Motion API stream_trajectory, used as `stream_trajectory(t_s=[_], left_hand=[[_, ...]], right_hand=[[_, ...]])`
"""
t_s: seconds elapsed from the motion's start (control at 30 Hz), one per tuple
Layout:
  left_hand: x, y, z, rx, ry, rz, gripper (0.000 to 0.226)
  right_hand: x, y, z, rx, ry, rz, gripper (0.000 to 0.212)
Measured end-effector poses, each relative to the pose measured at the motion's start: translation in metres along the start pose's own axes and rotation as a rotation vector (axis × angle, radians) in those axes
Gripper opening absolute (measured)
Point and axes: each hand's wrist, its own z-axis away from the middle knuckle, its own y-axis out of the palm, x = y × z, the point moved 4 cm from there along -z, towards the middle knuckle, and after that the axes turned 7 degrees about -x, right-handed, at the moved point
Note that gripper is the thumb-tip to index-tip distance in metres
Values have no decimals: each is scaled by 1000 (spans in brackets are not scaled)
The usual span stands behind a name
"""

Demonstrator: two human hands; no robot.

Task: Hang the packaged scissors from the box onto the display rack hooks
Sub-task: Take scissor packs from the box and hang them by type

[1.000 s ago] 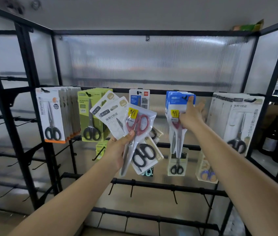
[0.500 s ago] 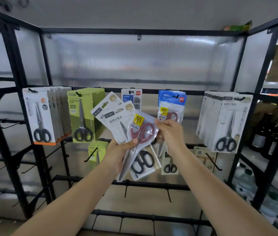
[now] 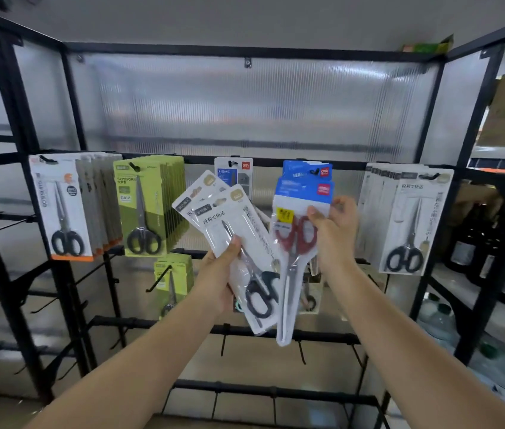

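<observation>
Head view, right hand holding deli scissors pack, "SCISSORS" green packs

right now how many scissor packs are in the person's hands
3 visible. The left hand holds two white packs fanned out; the right hand pinches one red-handled pack. More could be hidden behind the fan.

Right hand pinching a red-handled scissors pack before the black rack, just below hung blue packs; left hand gripping fanned white packs of black-handled scissors.
</observation>
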Motion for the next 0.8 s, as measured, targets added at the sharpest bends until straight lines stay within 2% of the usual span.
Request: stream_trajectory(t_s=[0.1, 0.17, 0.3, 0.4, 0.63, 0.8], left_hand=[[-6, -9, -4, -29, 52, -61, 10], [-8, -11, -4, -31, 71, -98, 9], [-8, -10, -4, -32, 86, -105, 8], [-6, -9, -2, -33, 91, -121, 6], [-8, -18, -1, -29, 79, -121, 9], [-13, -23, 1, -40, 79, -100, 12]], right_hand=[[10, -14, -12, -7, -114, -30, 53], [21, -14, -19, 25, -239, 119, 68], [35, -4, -33, 65, -435, 352, 46], [29, -2, -48, 97, -427, 545, 40], [10, 6, -62, 141, -364, 858, 48], [10, 21, -69, 262, -211, 1196, 72]])
